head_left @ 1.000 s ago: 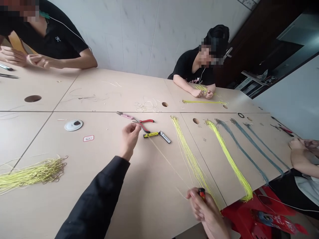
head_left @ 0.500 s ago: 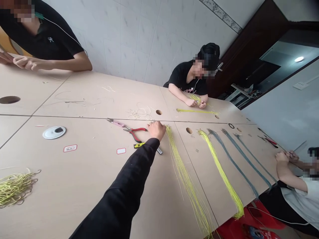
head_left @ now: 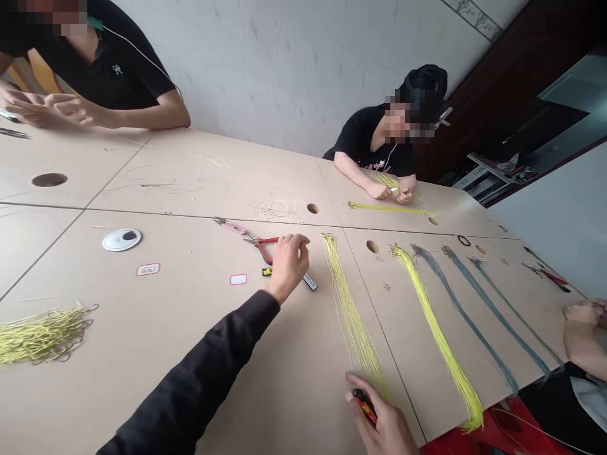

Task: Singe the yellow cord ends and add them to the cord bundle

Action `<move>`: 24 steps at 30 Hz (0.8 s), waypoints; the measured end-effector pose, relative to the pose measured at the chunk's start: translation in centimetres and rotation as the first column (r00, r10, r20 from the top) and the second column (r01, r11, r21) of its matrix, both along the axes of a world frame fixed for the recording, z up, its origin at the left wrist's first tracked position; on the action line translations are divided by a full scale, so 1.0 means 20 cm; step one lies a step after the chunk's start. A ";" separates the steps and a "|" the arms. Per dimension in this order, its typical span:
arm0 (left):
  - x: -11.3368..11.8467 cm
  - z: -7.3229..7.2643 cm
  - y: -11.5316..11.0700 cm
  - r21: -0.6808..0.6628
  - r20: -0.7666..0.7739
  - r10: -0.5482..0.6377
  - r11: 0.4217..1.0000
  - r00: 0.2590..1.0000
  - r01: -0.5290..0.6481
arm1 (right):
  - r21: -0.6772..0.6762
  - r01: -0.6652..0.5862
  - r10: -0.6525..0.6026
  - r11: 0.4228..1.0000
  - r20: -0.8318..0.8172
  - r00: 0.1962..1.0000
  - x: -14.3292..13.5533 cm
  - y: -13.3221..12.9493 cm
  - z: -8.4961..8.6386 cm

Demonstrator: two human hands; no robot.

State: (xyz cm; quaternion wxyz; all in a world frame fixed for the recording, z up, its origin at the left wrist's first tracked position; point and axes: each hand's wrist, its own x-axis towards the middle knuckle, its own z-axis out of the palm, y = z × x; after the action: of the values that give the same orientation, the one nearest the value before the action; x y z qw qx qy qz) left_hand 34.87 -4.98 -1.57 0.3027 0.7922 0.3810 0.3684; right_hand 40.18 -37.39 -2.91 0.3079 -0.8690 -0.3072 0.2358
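2 bare hands are over the wooden-coloured table (head_left: pixel 289 392). The left hand (head_left: pixel 288 262), in a dark sleeve, is above the pliers with red handles (head_left: pixel 263 254) and hides a part of them. Its fingers are bent, and I cannot tell if they grip something. Just beside it lie a white lighter (head_left: pixel 310 282) and a yellow object (head_left: pixel 267 272), which the hand mostly covers.

The right hand (head_left: pixel 389 423) is closed around a dark lighter (head_left: pixel 366 409) with red and yellow marks. This hand is near the lower end of a loose yellow cord bundle (head_left: pixel 353 309). The bundle lies stretched on the table, its upper end to the right of the left hand.

Further right lie 1 denser yellow cord bundle (head_left: pixel 435 323) and 3 blue-grey cord bundles (head_left: pixel 455 299). At the left edge there is a heap of yellow cords (head_left: pixel 45 335). Pink snips (head_left: pixel 232 227) lie beside the pliers, and 2 labels with red borders (head_left: pixel 238 279) are to the left. 3 other people sit around the table; the person across, in a black cap (head_left: pixel 429 82), has both hands close to yellow cords.
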 end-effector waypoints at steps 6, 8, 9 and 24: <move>-0.55 -0.11 -0.11 0.087 -0.102 0.121 0.990 0.987 -0.112 | -0.108 -0.103 0.113 0.989 0.083 0.990 0.14 0.22 0.06; -0.63 -0.14 -0.10 0.095 -0.219 0.144 0.987 0.965 -0.126 | -0.072 -0.194 0.203 0.978 0.134 0.970 0.16 0.40 0.10; -0.65 -0.15 -0.08 0.096 -0.266 0.143 0.988 0.953 -0.122 | -0.067 -0.241 0.250 0.968 0.174 0.953 0.15 0.50 0.11; -0.52 -0.15 -0.02 0.166 -0.323 0.021 0.985 0.946 0.035 | -0.288 -0.326 0.421 0.900 0.390 0.819 0.16 1.24 0.10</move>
State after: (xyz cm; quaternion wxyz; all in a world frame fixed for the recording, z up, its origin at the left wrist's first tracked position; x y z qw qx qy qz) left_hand 24.51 -5.47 -4.59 0.1687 0.8662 0.3897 0.2634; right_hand 43.39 -12.51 -0.91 0.0844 -0.8490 -0.5079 0.1186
